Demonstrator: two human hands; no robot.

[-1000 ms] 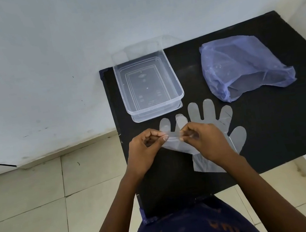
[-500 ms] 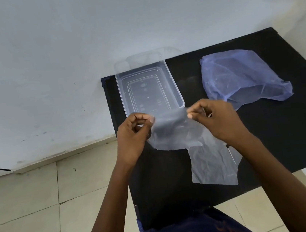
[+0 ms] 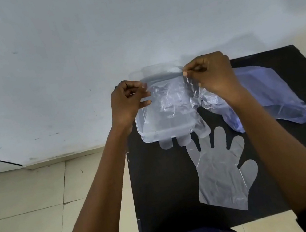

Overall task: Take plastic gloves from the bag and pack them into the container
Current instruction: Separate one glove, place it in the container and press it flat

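Observation:
A clear plastic glove (image 3: 171, 100) hangs stretched between my two hands, over the clear rectangular container (image 3: 147, 136). My left hand (image 3: 129, 103) pinches its cuff edge at the left, my right hand (image 3: 211, 74) pinches it at the right. The glove's fingertips droop past the container's near rim onto the table. A second clear glove (image 3: 221, 173) lies flat on the black table, fingers pointing away from me. The crumpled bluish plastic bag (image 3: 277, 96) lies to the right, partly behind my right forearm.
The black table (image 3: 164, 194) stands against a white wall, with the container at its far left corner. Beige floor tiles (image 3: 32, 205) lie to the left of the table's left edge. My dark clothing shows at the bottom.
Both hands have lifted the pinched glove off the table and carried it away from me over the container. The second glove underneath is now uncovered.

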